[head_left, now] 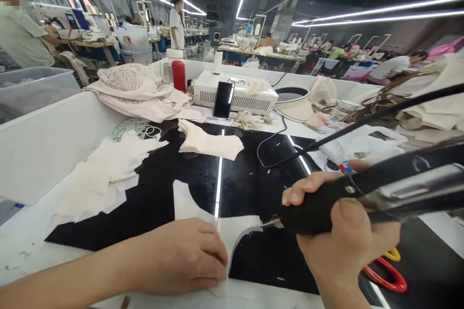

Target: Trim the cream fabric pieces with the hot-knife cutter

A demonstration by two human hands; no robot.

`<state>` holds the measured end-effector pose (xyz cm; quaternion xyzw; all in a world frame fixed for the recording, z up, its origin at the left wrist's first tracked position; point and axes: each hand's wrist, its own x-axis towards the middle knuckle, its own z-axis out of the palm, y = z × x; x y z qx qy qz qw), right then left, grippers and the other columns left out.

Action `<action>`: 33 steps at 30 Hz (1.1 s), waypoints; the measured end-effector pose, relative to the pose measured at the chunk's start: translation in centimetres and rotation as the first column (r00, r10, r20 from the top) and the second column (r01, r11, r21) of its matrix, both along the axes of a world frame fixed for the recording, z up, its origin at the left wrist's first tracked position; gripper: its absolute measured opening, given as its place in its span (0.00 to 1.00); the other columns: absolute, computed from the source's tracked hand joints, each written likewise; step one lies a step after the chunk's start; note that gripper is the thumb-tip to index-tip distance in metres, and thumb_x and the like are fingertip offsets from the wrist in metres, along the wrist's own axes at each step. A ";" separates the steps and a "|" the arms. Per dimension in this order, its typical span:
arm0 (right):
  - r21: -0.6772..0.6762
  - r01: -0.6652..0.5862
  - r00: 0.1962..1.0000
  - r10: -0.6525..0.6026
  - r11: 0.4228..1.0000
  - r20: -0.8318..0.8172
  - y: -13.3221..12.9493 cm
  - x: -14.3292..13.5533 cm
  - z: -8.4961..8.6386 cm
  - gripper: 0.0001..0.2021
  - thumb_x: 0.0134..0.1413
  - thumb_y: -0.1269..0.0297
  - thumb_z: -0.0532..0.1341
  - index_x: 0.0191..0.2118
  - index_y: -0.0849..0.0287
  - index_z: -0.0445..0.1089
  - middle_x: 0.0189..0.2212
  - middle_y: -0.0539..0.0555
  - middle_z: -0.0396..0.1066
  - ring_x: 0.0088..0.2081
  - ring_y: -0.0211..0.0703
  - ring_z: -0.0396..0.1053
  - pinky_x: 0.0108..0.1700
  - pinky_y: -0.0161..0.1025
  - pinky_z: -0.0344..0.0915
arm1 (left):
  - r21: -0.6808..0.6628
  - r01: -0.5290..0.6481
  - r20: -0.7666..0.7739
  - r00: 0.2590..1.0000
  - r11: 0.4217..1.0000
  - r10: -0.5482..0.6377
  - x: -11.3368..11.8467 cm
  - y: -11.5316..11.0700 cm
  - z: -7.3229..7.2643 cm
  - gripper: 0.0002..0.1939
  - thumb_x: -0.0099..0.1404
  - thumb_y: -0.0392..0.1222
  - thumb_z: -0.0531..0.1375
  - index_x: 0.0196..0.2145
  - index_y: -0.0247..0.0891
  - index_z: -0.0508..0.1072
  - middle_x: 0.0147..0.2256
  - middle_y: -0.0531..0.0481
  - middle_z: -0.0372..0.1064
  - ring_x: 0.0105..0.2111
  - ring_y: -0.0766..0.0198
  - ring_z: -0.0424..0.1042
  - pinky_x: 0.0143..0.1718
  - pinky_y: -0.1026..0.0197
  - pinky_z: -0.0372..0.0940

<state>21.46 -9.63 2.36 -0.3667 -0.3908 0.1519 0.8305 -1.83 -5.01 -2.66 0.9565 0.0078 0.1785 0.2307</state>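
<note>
A curved piece of white fabric lies on the black glossy board. My left hand rests on its near left part, fingers curled and pressed together against the cloth. In my right hand is a thick black corded hand tool with a thin metal tip, the fingers wrapped round its body. That tip meets the right end of the fabric. Farther back on the board is a stack of cut cream fabric pieces. Red-handled scissors lie partly hidden below my right wrist.
Loose fabric pieces and pale green cord lie at left. Behind the board stand a white vented box, a phone and a red bottle. The tool's black cable crosses the right side. Other people work beyond.
</note>
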 end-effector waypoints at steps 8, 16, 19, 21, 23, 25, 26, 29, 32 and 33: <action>0.042 -0.054 0.997 0.052 0.998 0.057 0.4 0.9 -2.0 0.23 0.57 0.56 0.78 0.54 0.52 0.73 0.30 0.46 0.78 0.22 0.40 0.74 0.25 0.38 0.73 | 0.160 -0.007 -0.036 0.999 0.987 0.013 1.2 0.8 2.1 0.10 0.73 0.24 0.61 0.44 0.36 0.77 0.43 0.49 0.81 0.43 0.61 0.79 0.49 0.60 0.73; 0.050 -0.107 0.993 0.104 0.993 0.062 1.2 0.4 -2.4 0.19 0.60 0.55 0.77 0.48 0.50 0.70 0.31 0.45 0.78 0.23 0.37 0.74 0.25 0.35 0.74 | 0.393 -0.051 0.057 0.998 0.918 0.031 5.2 2.2 -0.3 0.07 0.78 0.29 0.60 0.49 0.34 0.77 0.42 0.48 0.78 0.42 0.59 0.78 0.48 0.56 0.74; 0.043 -0.109 0.992 0.105 0.993 0.077 1.2 0.3 -2.6 0.18 0.60 0.54 0.77 0.45 0.50 0.69 0.31 0.45 0.78 0.24 0.36 0.73 0.25 0.34 0.74 | 0.430 -0.061 0.066 0.997 0.901 0.036 6.1 2.7 -1.1 0.08 0.79 0.30 0.60 0.51 0.35 0.77 0.42 0.48 0.78 0.41 0.60 0.77 0.45 0.56 0.74; 0.037 -0.110 0.991 0.107 0.993 0.079 1.1 0.3 -2.5 0.19 0.61 0.53 0.76 0.47 0.50 0.69 0.32 0.45 0.78 0.23 0.36 0.73 0.25 0.34 0.74 | 0.441 -0.064 0.053 0.998 0.895 0.045 6.5 3.0 -1.5 0.07 0.80 0.32 0.60 0.50 0.36 0.77 0.40 0.49 0.76 0.39 0.61 0.76 0.42 0.57 0.72; 0.032 -0.109 0.991 0.106 0.994 0.083 1.1 0.3 -2.4 0.20 0.60 0.51 0.76 0.49 0.50 0.69 0.31 0.45 0.78 0.23 0.36 0.73 0.24 0.34 0.74 | 0.449 -0.078 0.054 0.997 0.890 0.060 6.7 3.1 -1.7 0.05 0.81 0.34 0.59 0.48 0.37 0.77 0.38 0.50 0.75 0.36 0.61 0.74 0.38 0.57 0.70; 0.030 -0.110 0.990 0.107 0.994 0.088 1.1 0.3 -2.2 0.22 0.60 0.51 0.77 0.50 0.51 0.68 0.31 0.45 0.78 0.23 0.37 0.72 0.24 0.34 0.74 | 0.436 -0.097 0.065 0.995 0.894 0.076 7.0 3.0 -1.9 0.05 0.81 0.36 0.60 0.45 0.37 0.76 0.36 0.51 0.74 0.34 0.61 0.73 0.35 0.56 0.67; 0.030 -0.113 0.990 0.110 0.993 0.087 1.2 0.2 -2.1 0.22 0.60 0.51 0.77 0.50 0.51 0.68 0.31 0.45 0.78 0.23 0.37 0.72 0.24 0.34 0.74 | 0.424 -0.103 0.066 0.994 0.900 0.082 7.1 2.9 -2.0 0.05 0.81 0.37 0.60 0.44 0.38 0.76 0.36 0.52 0.74 0.34 0.60 0.72 0.34 0.56 0.67; 0.038 -0.110 0.991 0.107 0.993 0.085 1.2 0.1 -1.9 0.21 0.60 0.51 0.76 0.50 0.50 0.68 0.31 0.45 0.77 0.23 0.36 0.73 0.25 0.34 0.75 | 0.399 -0.118 0.076 0.993 0.910 0.095 7.4 2.5 -2.2 0.07 0.80 0.36 0.60 0.40 0.38 0.75 0.34 0.53 0.73 0.33 0.60 0.72 0.31 0.54 0.64; 0.037 -0.087 0.990 0.083 0.996 0.111 1.2 0.1 -1.8 0.20 0.61 0.50 0.75 0.48 0.50 0.68 0.30 0.44 0.77 0.23 0.36 0.73 0.25 0.34 0.75 | 0.441 -0.150 0.071 0.989 0.885 0.132 7.6 1.9 -2.5 0.10 0.78 0.30 0.58 0.36 0.37 0.73 0.33 0.53 0.73 0.31 0.60 0.72 0.29 0.54 0.61; 0.034 -0.077 0.990 0.072 0.996 0.122 1.2 0.1 -1.8 0.20 0.61 0.50 0.75 0.48 0.50 0.68 0.30 0.44 0.77 0.22 0.37 0.73 0.25 0.35 0.75 | 0.470 -0.159 0.061 0.987 0.868 0.148 7.7 1.7 -2.7 0.11 0.78 0.28 0.57 0.36 0.37 0.72 0.33 0.52 0.73 0.30 0.60 0.72 0.28 0.54 0.60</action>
